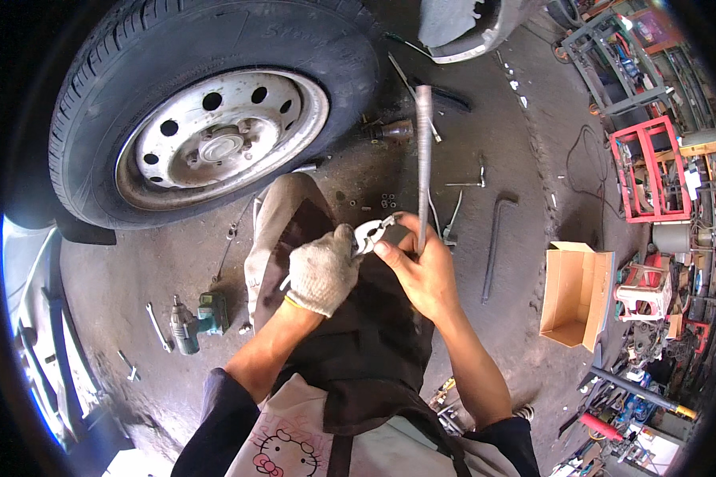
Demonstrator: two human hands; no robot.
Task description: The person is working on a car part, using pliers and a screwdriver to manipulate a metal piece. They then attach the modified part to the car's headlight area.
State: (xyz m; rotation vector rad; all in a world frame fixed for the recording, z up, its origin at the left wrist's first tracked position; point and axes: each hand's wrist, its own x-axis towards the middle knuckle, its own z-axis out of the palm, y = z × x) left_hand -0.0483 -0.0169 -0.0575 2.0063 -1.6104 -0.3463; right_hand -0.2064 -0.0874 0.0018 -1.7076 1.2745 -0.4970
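My left hand (pixel 320 274), in a pale knit glove, is closed on silver pliers (pixel 370 234) held over my dark apron. The pliers' jaws point up and right toward the fingers of my right hand (pixel 422 274), which is bare and closed on a long, ridged grey tube (pixel 423 159) standing up from its fingers. The right thumb lies beside the jaws; whether the jaws grip a small part at the fingertips is too small to tell. My knee, in pale trousers, is below the wheel (pixel 223 143) with a black tyre and pale steel rim.
On the stained floor lie a cordless impact driver (pixel 187 326), a wrench (pixel 157 326), several small nuts (pixel 388 201), a bent bar (pixel 497 246) and thin tools (pixel 465 183). At the right are an open cardboard box (pixel 573 294), a red frame (pixel 648 167), a stool (pixel 642 290) and cluttered parts.
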